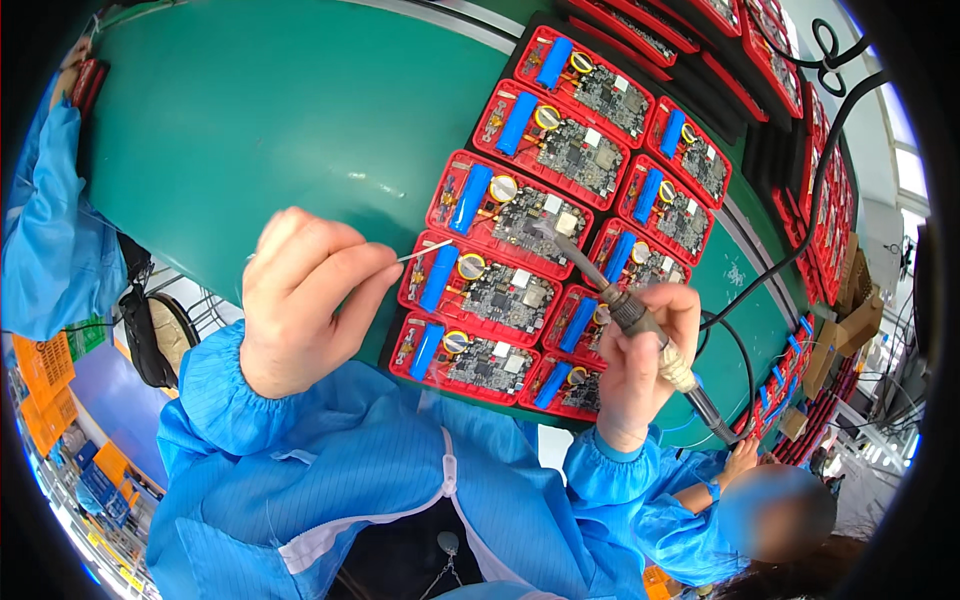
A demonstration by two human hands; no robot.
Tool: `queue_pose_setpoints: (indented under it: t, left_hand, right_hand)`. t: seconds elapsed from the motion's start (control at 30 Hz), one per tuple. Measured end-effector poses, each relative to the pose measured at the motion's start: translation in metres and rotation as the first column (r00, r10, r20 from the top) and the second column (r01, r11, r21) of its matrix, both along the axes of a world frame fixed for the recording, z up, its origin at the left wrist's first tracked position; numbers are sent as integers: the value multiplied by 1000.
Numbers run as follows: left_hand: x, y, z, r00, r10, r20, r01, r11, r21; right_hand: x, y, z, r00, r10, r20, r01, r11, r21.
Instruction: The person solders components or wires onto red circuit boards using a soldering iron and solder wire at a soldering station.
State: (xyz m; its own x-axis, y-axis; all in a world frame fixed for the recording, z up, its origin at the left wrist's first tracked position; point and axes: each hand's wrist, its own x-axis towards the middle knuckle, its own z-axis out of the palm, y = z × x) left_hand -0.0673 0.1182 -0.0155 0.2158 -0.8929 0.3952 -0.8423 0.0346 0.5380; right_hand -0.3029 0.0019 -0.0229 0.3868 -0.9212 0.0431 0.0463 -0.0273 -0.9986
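Note:
Between the thumb and fingertips of my left hand (pixel 310 295) is a thin strand of solder wire (pixel 424 250). Its free end points right, over the edge between two red device housings. My right hand (pixel 645 365) grips a soldering iron (pixel 628 311) like a pen. The iron's tip is above the circuit board of one red housing (pixel 437 205); whether it touches is unclear. That housing holds a blue cylindrical battery (pixel 470 198) and a round coin cell (pixel 503 188). Similar open housings lie in two columns on a black tray (pixel 392 345) in front of me.
The green work table (pixel 250 110) stretches to the left and far side. More trays of red housings (pixel 700 60) stand at the far right. A black cable (pixel 835 130) runs to the iron's side. One co-worker's blue sleeve (pixel 50 220) is at left, another person's hand (pixel 740 460) at lower right.

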Motion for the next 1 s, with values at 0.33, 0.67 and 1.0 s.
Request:
queue_pose_setpoints:
  t: [0.33, 0.67, 1.0]
  left_hand:
    - [-23, 29, -5, 996, -60, -69, 64, 996, 55]
    - [-33, 20, -8, 995, -95, 34, 92, 993, 70]
    - [-34, 16, -14, 990, -115, 84, 106, 989, 101]
  right_hand:
    - [-18, 34, -18, 996, 73, 53, -74, 997, 19]
    - [-10, 38, -25, 986, 124, -111, -139, 981, -136]
    - [-4, 35, -29, 980, 126, -152, -164, 947, -276]
